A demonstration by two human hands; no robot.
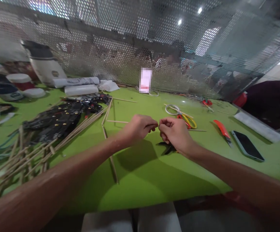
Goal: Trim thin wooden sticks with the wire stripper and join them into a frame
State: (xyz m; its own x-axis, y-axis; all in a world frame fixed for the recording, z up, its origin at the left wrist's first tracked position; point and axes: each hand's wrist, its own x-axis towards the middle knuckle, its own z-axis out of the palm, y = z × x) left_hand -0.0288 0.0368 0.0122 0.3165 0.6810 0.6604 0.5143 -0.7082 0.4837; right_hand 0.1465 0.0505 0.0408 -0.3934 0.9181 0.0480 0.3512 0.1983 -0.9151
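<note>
Over the middle of the green table, my left hand point(140, 129) and my right hand point(176, 133) meet with their fingertips almost touching. Both are closed in a pinch, and whatever lies between the fingers is too small or hidden to name. Just under my right hand lies a dark-jawed tool point(167, 148), mostly covered. Behind that hand is a tool with red and yellow handles point(189, 120), next to a coil of pale wire point(172, 110). Left of my left hand, thin wooden sticks point(113, 166) are joined into an angled frame that passes behind my forearm.
A bundle of wooden sticks point(78, 128) and a black studded object point(57, 124) fill the left side. White rolls point(81, 90) and a jug point(45, 66) stand behind. To the right lie an orange-red cutter knife point(221, 129) and a phone point(247, 145). A person point(268, 100) sits beyond.
</note>
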